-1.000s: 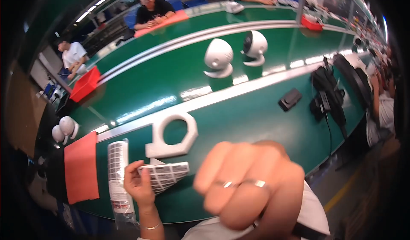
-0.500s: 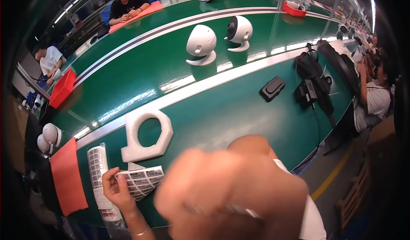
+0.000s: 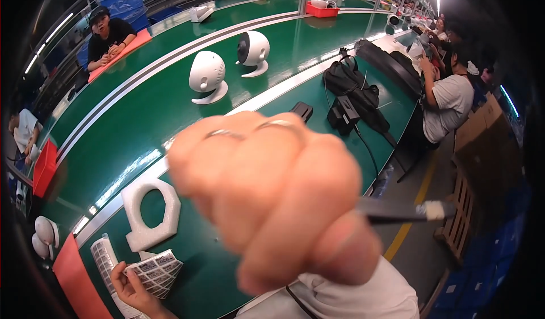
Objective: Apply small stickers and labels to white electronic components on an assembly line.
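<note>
My left hand [image 3: 131,289] is at the lower left, its thumb and fingers pinching a curled sheet of printed labels [image 3: 162,273]. My right hand [image 3: 272,199], with rings on its fingers, is a blurred closed fist raised very near the camera. A dark, narrow, flat tool with a pale band near its end [image 3: 404,210] sticks out of the fist to the right; its kind cannot be made out. Behind the label sheet lies a white foam piece with a round opening [image 3: 131,211]. A bagged stack of label sheets [image 3: 105,262] lies left of my left hand.
Two white rounded devices on curved stands [image 3: 208,76] stand on the green bench [image 3: 147,100]. A black bag [image 3: 352,89] and a black box-shaped device [image 3: 343,114] lie at the right. An orange mat [image 3: 76,273] is at the left. Co-workers sit around the benches.
The view has swung to the right. My right fist has risen in the picture, and the dark tool now shows beside it. My left hand still holds the label sheet.
</note>
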A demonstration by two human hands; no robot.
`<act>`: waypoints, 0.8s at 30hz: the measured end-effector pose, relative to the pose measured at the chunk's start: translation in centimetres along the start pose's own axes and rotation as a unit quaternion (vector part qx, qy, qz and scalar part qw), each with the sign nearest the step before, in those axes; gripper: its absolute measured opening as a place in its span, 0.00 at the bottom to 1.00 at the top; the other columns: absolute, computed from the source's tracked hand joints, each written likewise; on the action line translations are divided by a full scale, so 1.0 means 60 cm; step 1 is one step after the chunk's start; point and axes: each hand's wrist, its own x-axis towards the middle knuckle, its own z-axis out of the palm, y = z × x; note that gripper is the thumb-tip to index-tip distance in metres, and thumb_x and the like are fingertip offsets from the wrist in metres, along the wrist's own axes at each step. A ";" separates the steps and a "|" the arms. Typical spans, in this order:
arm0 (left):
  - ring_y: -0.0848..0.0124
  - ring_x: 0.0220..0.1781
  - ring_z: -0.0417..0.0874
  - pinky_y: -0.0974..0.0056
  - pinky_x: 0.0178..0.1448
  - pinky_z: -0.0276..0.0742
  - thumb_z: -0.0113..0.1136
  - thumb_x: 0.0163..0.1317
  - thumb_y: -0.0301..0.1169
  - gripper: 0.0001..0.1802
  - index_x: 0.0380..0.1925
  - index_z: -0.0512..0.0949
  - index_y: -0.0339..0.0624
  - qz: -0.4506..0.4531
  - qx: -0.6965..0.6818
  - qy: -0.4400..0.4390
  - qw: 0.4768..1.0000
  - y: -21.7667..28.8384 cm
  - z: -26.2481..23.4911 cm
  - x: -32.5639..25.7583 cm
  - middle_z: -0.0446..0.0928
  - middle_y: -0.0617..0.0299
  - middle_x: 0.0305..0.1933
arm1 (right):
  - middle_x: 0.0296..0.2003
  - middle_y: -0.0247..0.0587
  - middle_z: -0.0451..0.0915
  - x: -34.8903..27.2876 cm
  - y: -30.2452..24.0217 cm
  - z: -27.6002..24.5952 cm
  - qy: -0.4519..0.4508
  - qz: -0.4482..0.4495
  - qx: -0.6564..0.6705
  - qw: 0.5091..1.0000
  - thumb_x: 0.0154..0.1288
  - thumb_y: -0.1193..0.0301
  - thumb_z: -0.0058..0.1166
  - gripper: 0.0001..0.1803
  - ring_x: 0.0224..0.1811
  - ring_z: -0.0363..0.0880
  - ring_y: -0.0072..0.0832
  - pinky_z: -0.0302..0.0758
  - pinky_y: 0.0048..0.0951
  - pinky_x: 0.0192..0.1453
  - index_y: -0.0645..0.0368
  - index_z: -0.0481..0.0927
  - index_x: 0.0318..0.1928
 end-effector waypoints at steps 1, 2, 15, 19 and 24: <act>0.73 0.45 0.75 0.71 0.52 0.69 0.49 0.69 0.26 0.11 0.49 0.72 0.33 -0.032 -0.020 0.012 0.999 0.019 0.002 -0.004 0.74 0.60 0.45 | 0.10 0.33 0.67 -0.003 -0.004 0.001 0.027 0.009 -0.004 1.000 0.48 0.75 0.51 0.11 0.10 0.60 0.29 0.55 0.30 0.17 0.59 0.69 0.12; 0.75 0.43 0.74 0.72 0.48 0.69 0.51 0.67 0.23 0.11 0.48 0.72 0.33 -0.064 -0.039 0.025 0.997 0.029 0.001 -0.006 0.73 0.61 0.43 | 0.11 0.32 0.68 -0.008 -0.008 0.003 0.054 0.018 -0.008 0.998 0.51 0.72 0.51 0.12 0.10 0.60 0.28 0.55 0.29 0.18 0.57 0.70 0.13; 0.76 0.40 0.74 0.73 0.46 0.69 0.51 0.67 0.23 0.10 0.47 0.73 0.34 -0.056 -0.020 0.037 0.998 0.040 0.000 -0.006 0.74 0.60 0.39 | 0.13 0.28 0.67 -0.003 -0.053 -0.028 -0.007 -0.008 -0.063 0.998 0.72 0.62 0.32 0.22 0.12 0.56 0.22 0.52 0.26 0.25 0.49 0.72 0.21; 0.75 0.40 0.74 0.73 0.46 0.69 0.50 0.67 0.23 0.10 0.47 0.73 0.34 -0.045 -0.007 0.040 0.998 0.041 0.004 -0.006 0.74 0.60 0.39 | 0.11 0.26 0.68 -0.003 -0.033 -0.008 0.045 0.023 -0.060 0.997 0.65 0.64 0.47 0.21 0.13 0.61 0.24 0.57 0.29 0.21 0.54 0.72 0.15; 0.76 0.42 0.72 0.74 0.48 0.67 0.51 0.68 0.25 0.09 0.45 0.72 0.34 -0.048 -0.014 0.041 0.998 0.040 0.011 -0.007 0.72 0.62 0.43 | 0.14 0.30 0.70 -0.005 -0.031 -0.007 -0.072 0.045 -0.110 0.990 0.73 0.59 0.39 0.23 0.12 0.59 0.22 0.55 0.25 0.21 0.55 0.75 0.22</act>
